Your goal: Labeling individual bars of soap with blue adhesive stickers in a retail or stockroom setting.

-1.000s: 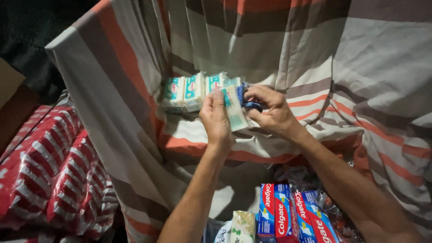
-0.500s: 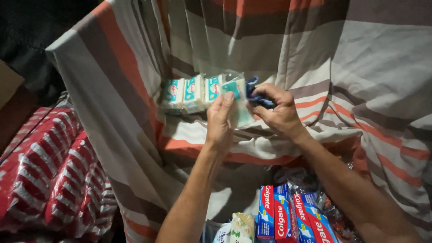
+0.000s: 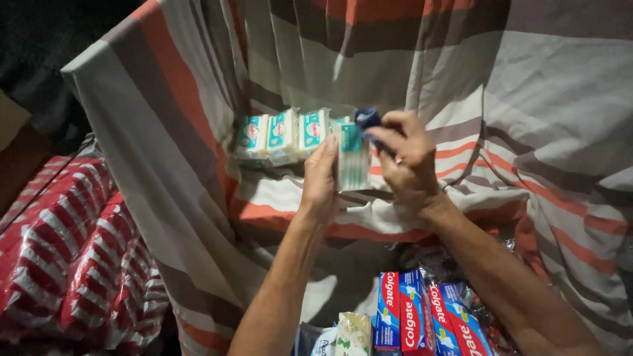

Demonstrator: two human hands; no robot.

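My left hand point(image 3: 321, 179) grips a small pale pack with a teal label point(image 3: 353, 160), wrapped in clear plastic, held upright. My right hand point(image 3: 409, 158) pinches a dark blue cloth point(image 3: 366, 119) against the pack's top right corner. To the left of the pack, three similar wrapped packs point(image 3: 282, 136) stand in a row on a striped cloth point(image 3: 198, 132) of grey, white and orange.
Red and blue toothpaste boxes point(image 3: 422, 316) and a pale green packet point(image 3: 353, 333) lie below my arms. Red and white striped plastic bundles point(image 3: 72, 257) are stacked at the left. The striped cloth rises like a wall behind the packs.
My left hand has turned the pack upright. My right hand has lifted the blue cloth from the pack's side up to its top corner.
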